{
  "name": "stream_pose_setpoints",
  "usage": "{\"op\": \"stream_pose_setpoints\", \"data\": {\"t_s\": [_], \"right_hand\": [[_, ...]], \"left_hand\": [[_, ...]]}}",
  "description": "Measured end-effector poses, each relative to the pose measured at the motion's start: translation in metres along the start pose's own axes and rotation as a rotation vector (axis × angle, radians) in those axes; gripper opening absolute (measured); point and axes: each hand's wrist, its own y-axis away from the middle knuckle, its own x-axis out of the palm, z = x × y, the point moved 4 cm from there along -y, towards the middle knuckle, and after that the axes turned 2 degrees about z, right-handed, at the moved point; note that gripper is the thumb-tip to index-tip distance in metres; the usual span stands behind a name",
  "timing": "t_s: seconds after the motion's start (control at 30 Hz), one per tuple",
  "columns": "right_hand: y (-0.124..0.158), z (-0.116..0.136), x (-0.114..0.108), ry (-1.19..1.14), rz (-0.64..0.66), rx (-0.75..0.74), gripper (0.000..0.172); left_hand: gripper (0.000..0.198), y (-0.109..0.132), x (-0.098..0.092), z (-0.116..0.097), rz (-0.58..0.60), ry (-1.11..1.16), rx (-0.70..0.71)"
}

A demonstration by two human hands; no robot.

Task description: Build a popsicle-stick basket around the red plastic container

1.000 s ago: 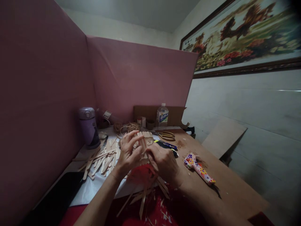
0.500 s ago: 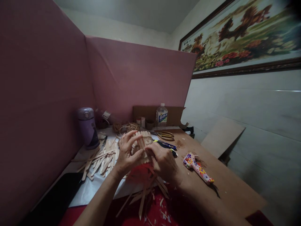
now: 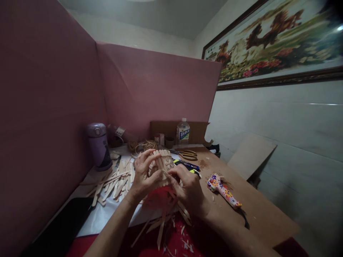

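Note:
A small piece built of upright craft sticks (image 3: 162,160), with cord tied across it, is held up over the near edge of the table. My left hand (image 3: 146,175) wraps round its left side, thumb across the front and fingers over the top. At the lower right of the front, my right hand (image 3: 186,184) has thumb and forefinger pinched together at the cord. What exactly lies between those fingertips is too small to make out. Loose craft sticks (image 3: 115,185) lie heaped to the left, and more lie below my hands on red cloth.
A flower-patterned glue gun (image 3: 225,191) lies on the brown board at right. Scissors (image 3: 187,154) and pliers (image 3: 189,164) lie behind my right hand. A purple flask (image 3: 98,146) stands at left, a clear bottle (image 3: 183,132) at the back. Pink panels enclose the left and rear.
My right hand's fingers have shifted slightly at the front of the stick piece, showing more of the cord. The left hand keeps its hold. The view has moved a little.

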Motion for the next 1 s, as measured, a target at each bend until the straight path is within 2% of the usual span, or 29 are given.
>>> {"op": "stream_pose_setpoints", "data": {"t_s": [0.33, 0.6, 0.83, 1.0], "right_hand": [[-0.0095, 0.0013, 0.0053, 0.005, 0.028, 0.099, 0.013], [-0.0068, 0.0038, 0.0061, 0.033, -0.023, 0.158, 0.012], [-0.0034, 0.0038, 0.0080, 0.044, -0.041, 0.091, 0.017], [-0.0014, 0.0048, 0.0101, 0.090, -0.006, 0.054, 0.019]], "left_hand": [[0.038, 0.0014, 0.0002, 0.0006, 0.007, -0.003, 0.010], [0.037, 0.0012, 0.0011, -0.0018, 0.011, -0.038, 0.043], [0.037, 0.0015, 0.0017, -0.0020, 0.022, -0.049, 0.052], [0.037, 0.0017, 0.0014, -0.0034, 0.026, -0.040, 0.061]]}}
